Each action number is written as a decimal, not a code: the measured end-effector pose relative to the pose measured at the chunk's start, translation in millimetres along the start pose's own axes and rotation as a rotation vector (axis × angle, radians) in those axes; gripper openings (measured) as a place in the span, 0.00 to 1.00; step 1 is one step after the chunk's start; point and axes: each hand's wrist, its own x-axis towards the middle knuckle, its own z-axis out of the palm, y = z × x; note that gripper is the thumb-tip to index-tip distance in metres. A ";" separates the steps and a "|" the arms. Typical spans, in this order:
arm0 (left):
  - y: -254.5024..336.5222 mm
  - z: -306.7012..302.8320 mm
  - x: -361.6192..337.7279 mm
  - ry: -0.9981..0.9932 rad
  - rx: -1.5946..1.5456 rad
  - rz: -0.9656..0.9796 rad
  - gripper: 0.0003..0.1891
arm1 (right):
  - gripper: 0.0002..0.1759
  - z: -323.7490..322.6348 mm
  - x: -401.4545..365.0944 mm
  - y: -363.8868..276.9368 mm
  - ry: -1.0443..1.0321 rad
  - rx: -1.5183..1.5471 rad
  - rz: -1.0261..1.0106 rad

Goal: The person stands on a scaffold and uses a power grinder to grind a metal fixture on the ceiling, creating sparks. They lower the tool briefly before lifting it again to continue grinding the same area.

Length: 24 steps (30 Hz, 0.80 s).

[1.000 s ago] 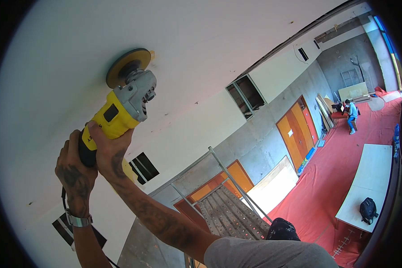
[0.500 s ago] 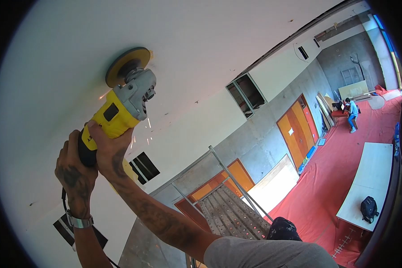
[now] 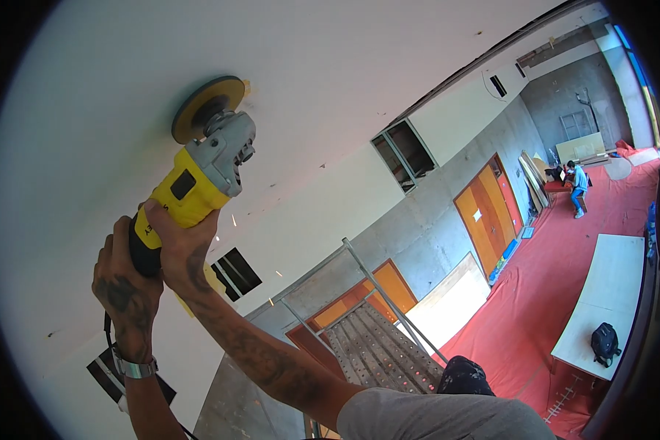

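One head-worn view, wide-angled with dark rounded edges, sits rolled well off level; it faces up to the ceiling (image 3: 323, 59) at left and along to the grey far wall (image 3: 544, 110) at right, the grinder (image 3: 194, 192) close by

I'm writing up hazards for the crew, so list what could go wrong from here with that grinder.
1. The disc of the grinder is up at the pale surface with no guard visible around it; if it catches, the tool could kick.
2. Sparks show near the bare right forearm, so stray ones might burn skin.
3. The black cord hangs close by the left wrist and could snag.
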 end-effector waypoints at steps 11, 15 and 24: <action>-6.5 0.8 -8.3 0.017 -0.037 0.004 0.29 | 0.27 1.0 -7.4 0.9 0.002 -0.050 -0.006; 1.4 -0.9 -5.0 -0.009 -0.065 -0.016 0.31 | 0.28 1.9 -6.8 -7.8 -0.011 -0.082 0.030; -1.3 -1.0 -4.5 -0.020 -0.042 -0.015 0.30 | 0.29 -1.7 -7.8 -2.0 -0.021 -0.054 0.035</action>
